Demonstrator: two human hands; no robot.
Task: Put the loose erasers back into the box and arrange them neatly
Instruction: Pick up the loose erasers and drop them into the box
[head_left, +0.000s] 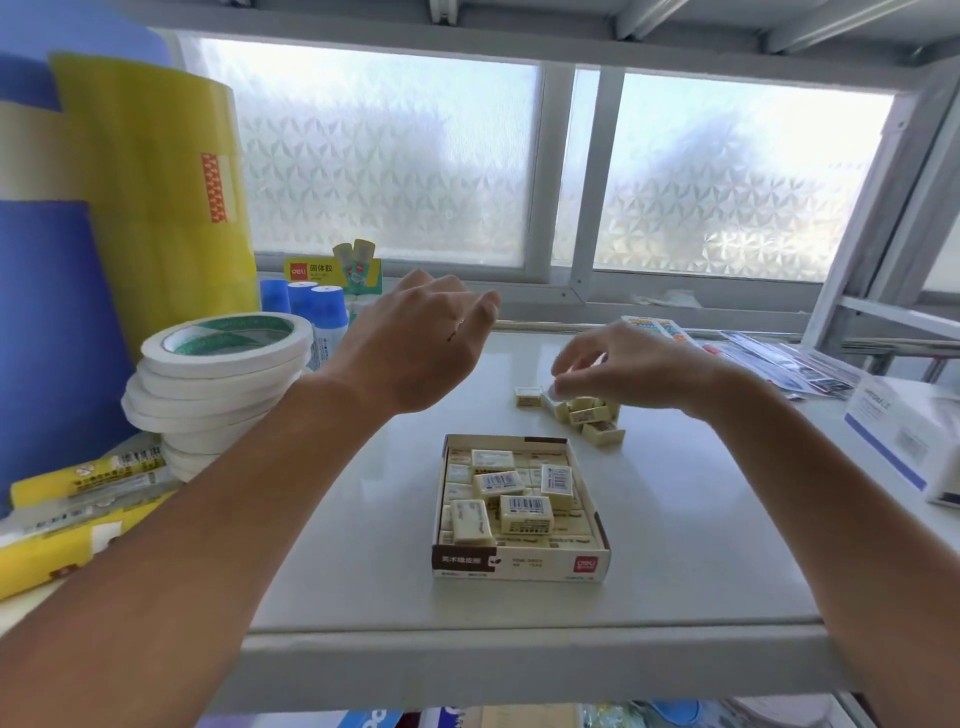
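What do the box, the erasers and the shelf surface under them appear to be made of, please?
The box looks like thin printed cardboard, matte, with folded walls and printed labels. The erasers look like pale cream rubber or vinyl in glossy clear wrap bearing barcodes; the material is uncertain. The shelf looks like smooth, pale painted metal or laminate with a soft sheen.

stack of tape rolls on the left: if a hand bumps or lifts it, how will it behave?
The stack of tape rolls is tall with rolls visibly offset, so a side bump would probably shift or topple the upper ones. Each roll looks thin and hollow, likely light. Lifted from the top, probably only the top roll comes away, since nothing visible binds them.
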